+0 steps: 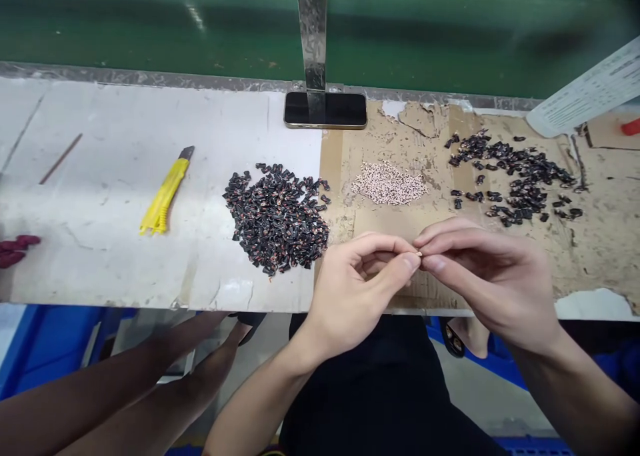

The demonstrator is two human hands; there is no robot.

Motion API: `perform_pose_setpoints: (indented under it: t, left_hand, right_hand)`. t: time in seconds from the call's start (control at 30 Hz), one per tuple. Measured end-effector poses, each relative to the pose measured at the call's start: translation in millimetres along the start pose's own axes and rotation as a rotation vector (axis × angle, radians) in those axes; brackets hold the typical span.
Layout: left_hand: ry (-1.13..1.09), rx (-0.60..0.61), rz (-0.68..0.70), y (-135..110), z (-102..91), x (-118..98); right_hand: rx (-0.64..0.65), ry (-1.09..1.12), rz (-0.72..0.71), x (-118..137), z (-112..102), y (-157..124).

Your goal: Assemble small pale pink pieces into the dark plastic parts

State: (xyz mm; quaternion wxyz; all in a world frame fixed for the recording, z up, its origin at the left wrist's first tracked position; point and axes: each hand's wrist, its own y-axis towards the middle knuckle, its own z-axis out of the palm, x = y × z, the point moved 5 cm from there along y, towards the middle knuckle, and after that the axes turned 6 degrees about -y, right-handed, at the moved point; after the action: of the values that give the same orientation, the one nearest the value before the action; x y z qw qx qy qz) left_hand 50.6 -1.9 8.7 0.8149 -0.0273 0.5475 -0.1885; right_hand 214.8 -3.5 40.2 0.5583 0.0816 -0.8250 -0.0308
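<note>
My left hand (363,276) and my right hand (480,269) meet fingertip to fingertip above the near edge of the bench, both pinched on a tiny pale part (419,253) between them. Behind my left hand lies a large heap of small black parts with copper specks (277,216). A small heap of pale pinkish parts (389,183) sits straight beyond the hands. A looser scatter of black parts (515,176) lies behind my right hand.
A yellow utility knife (165,193) lies to the left on the white bench top (100,176). A phone (325,109) lies at the foot of a metal post (313,36). A green belt (150,29) runs behind. Another person's bare legs (125,383) are at lower left.
</note>
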Motion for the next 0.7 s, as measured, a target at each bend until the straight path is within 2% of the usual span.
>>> perform_pose_setpoints:
  t: [0.2,0.37,0.47,0.57,0.7]
  left_hand:
    - [-0.052,0.099,-0.133,0,-2.6,2]
    - [-0.096,0.188,-0.214,-3,-1.8,6]
    - [-0.098,0.188,-0.260,-6,-2.2,14]
    - [-0.063,0.103,-0.218,-9,-8.1,19]
    - [-0.039,-0.141,-0.119,-16,-27.6,23]
  right_hand:
    - [0.103,-0.122,-0.083,6,-3,1]
    - [0.258,-0.247,-0.213,7,2,-2]
    - [0.239,-0.306,-0.247,3,1,-10]
    - [0.157,-0.323,-0.190,-7,-5,-19]
    - [0.062,-0.526,-0.155,-24,-12,-26]
